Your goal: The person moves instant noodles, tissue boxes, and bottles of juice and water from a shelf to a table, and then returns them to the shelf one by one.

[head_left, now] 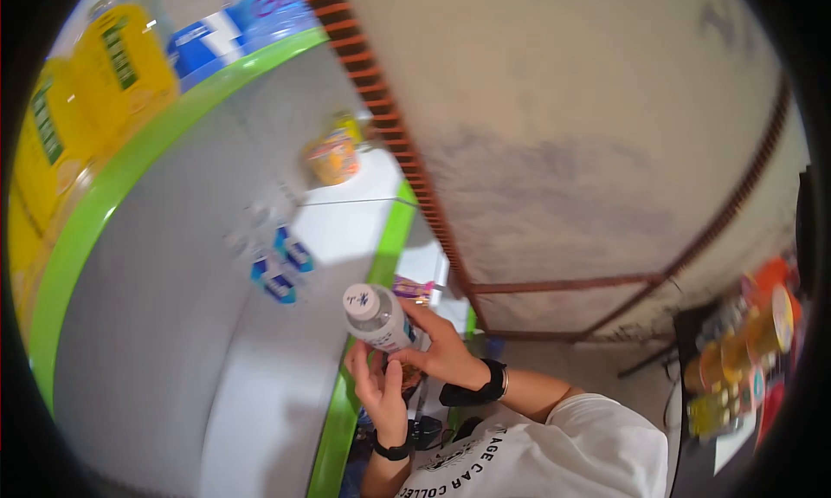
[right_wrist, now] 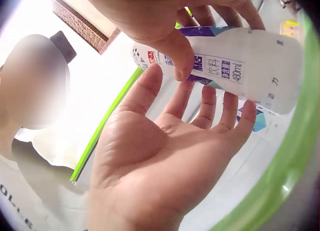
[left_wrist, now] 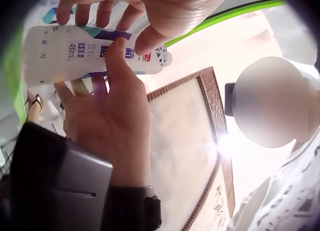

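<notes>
A white drink bottle [head_left: 379, 320] with a white cap and a blue and purple label is held upright, its cap facing the head camera. My left hand [head_left: 381, 396] grips it low, from the near side. In the left wrist view that hand's thumb [left_wrist: 117, 60] lies over the label and its fingers pass behind the bottle [left_wrist: 47, 55]. From the other side my right hand [head_left: 446, 351] holds the same bottle. The right wrist view shows the right fingers [right_wrist: 227, 110] along the bottle's edge [right_wrist: 265, 65], with the thumb near the neck.
A white shelf [head_left: 260, 403] with a green edge holds clear blue-labelled bottles [head_left: 281, 264] and an orange tub [head_left: 333, 162]. A purple packet [head_left: 414, 288] lies beyond the edge. Yellow bottles [head_left: 121, 69] stand on the upper shelf; several jars [head_left: 736, 359] are at right.
</notes>
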The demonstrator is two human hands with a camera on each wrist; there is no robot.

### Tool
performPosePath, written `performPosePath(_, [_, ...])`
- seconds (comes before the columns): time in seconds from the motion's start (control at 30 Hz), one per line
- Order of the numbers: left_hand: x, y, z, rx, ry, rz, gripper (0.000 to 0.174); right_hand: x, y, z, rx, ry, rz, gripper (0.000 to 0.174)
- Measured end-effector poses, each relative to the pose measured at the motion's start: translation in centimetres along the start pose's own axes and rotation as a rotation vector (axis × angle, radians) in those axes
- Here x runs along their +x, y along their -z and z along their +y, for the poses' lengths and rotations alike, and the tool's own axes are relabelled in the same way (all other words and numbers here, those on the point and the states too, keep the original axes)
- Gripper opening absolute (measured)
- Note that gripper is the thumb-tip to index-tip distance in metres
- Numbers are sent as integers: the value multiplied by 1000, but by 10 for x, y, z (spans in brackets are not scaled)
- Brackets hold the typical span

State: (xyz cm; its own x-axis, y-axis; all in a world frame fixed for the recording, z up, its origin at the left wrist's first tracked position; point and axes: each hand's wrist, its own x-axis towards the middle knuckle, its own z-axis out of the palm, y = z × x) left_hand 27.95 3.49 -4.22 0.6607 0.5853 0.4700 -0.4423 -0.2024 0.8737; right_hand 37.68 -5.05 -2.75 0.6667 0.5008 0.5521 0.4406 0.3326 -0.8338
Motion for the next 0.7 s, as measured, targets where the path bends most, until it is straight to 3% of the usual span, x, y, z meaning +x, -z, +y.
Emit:
performPosePath(0.17, [-29, -25, -16, -208, 214, -168, 45, -64, 28, 4, -168, -134, 184, 80])
performPosePath(0.37, [-73, -73, -26, -363, 443, -491, 39, -144, 73, -21, -290, -277, 494, 74])
performPosePath(0.7, [-180, -166, -13, -400, 618, -1128, 53, -298, 134, -81, -597, -347, 898, 72])
